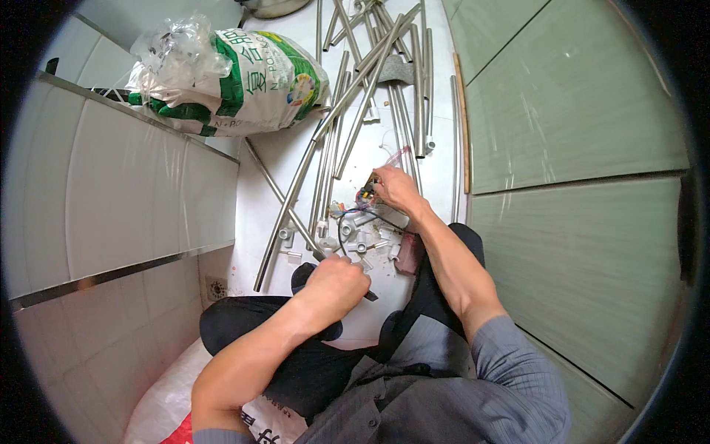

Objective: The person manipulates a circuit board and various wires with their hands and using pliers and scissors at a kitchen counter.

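My left hand point(337, 287) is wrapped round a dark tool point(372, 296) near my knees. One dark end sticks out on each side of the fist; the grip hides its kind. Farther forward, my right hand point(396, 189) reaches down with its fingers bent together at a small bundle of coloured wires and dark parts point(366, 194). What lies between those fingertips is hidden. A thin black cable point(341, 231) loops from the bundle toward my left hand. Grey and white pipe fittings point(362, 240) lie scattered between both hands, with a reddish-brown block point(407, 254) beside my right knee.
Long metal tubes point(360, 74) lie crossed on the white floor ahead, with a grey curved piece point(396, 72) among them. A stuffed white-and-green sack point(270, 81) is at the far left. Tiled walls point(140, 163) and greenish panels point(577, 111) close in both sides. A floor drain point(216, 288) sits left.
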`<state>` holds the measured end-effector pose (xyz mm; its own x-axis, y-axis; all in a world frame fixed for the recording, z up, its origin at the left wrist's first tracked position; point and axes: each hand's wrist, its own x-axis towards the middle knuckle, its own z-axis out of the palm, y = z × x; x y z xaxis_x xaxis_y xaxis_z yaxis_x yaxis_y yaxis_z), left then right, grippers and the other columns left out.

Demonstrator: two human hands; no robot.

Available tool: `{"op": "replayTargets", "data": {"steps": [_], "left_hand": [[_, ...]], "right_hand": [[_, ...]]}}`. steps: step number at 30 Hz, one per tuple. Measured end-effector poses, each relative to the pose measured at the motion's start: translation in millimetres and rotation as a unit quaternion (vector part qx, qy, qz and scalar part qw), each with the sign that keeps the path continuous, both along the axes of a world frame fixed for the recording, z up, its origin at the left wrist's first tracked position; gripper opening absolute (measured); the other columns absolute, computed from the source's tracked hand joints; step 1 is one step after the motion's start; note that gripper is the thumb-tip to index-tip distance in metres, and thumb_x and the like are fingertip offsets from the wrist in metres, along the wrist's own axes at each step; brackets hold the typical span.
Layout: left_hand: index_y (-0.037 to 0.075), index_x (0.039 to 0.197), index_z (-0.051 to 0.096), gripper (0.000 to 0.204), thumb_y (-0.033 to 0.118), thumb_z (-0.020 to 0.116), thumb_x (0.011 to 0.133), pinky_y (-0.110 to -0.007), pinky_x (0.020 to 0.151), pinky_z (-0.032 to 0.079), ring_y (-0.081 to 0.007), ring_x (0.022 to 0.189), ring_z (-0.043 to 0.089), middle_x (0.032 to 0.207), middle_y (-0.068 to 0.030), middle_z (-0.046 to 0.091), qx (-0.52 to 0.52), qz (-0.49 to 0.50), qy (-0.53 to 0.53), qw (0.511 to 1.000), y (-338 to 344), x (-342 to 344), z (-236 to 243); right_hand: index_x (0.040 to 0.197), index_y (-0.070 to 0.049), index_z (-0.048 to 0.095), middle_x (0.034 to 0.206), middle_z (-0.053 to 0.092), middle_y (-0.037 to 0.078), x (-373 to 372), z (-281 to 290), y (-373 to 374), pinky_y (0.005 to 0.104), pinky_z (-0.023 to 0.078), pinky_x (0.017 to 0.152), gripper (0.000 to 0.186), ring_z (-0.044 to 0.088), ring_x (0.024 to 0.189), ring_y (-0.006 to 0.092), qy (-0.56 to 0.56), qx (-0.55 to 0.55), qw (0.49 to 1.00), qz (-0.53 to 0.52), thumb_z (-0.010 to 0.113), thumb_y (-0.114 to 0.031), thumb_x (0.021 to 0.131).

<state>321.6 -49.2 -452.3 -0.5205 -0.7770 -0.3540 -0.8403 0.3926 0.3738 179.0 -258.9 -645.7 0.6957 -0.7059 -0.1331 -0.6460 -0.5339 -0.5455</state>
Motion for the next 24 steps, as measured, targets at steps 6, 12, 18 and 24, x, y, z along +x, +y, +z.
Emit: {"op": "replayTargets", "data": {"steps": [6, 12, 18, 24], "left_hand": [[0.007, 0.080, 0.072, 0.009, 0.010, 0.066, 0.075, -0.039, 0.079, 0.054, -0.0281, 0.085, 0.069, 0.085, -0.0109, 0.069, -0.001, -0.010, -0.014, 1.000, 5, -11, -1], [0.006, 0.078, 0.073, 0.009, 0.010, 0.066, 0.075, -0.039, 0.081, 0.054, -0.0291, 0.086, 0.069, 0.086, -0.0119, 0.070, 0.013, 0.013, -0.024, 1.000, 1, -8, -7], [0.006, 0.079, 0.073, 0.010, 0.010, 0.065, 0.076, -0.041, 0.080, 0.055, -0.0293, 0.089, 0.069, 0.087, -0.0114, 0.071, -0.002, 0.030, -0.047, 0.998, -12, -1, -15], [0.007, 0.083, 0.075, 0.012, 0.010, 0.063, 0.080, -0.042, 0.077, 0.053, -0.0293, 0.087, 0.070, 0.085, -0.0116, 0.072, -0.009, 0.026, -0.056, 0.998, -23, 1, -26]], "right_hand": [[0.106, -0.016, 0.073, 0.108, 0.066, 0.011, 23, -32, -6, 0.0520, 0.052, 0.090, 0.026, 0.059, 0.111, 0.0358, 0.194, -0.105, 0.969, 0.109, 0.059, -0.011, 0.085], [0.106, -0.006, 0.067, 0.100, 0.067, 0.019, -7, -3, -31, 0.0461, 0.053, 0.083, 0.022, 0.065, 0.092, 0.0394, 0.032, -0.004, 0.992, 0.122, 0.064, -0.013, 0.085], [0.123, -0.006, 0.057, 0.094, 0.071, 0.023, -29, 54, -25, 0.0477, 0.052, 0.077, 0.037, 0.069, 0.090, 0.0407, -0.047, 0.143, 0.988, -0.040, 0.064, -0.020, 0.090], [0.136, -0.008, 0.053, 0.076, 0.062, 0.013, -55, 64, -15, 0.0415, 0.049, 0.071, 0.048, 0.060, 0.071, 0.0274, -0.129, 0.151, 0.964, -0.176, 0.060, -0.011, 0.088]]}}
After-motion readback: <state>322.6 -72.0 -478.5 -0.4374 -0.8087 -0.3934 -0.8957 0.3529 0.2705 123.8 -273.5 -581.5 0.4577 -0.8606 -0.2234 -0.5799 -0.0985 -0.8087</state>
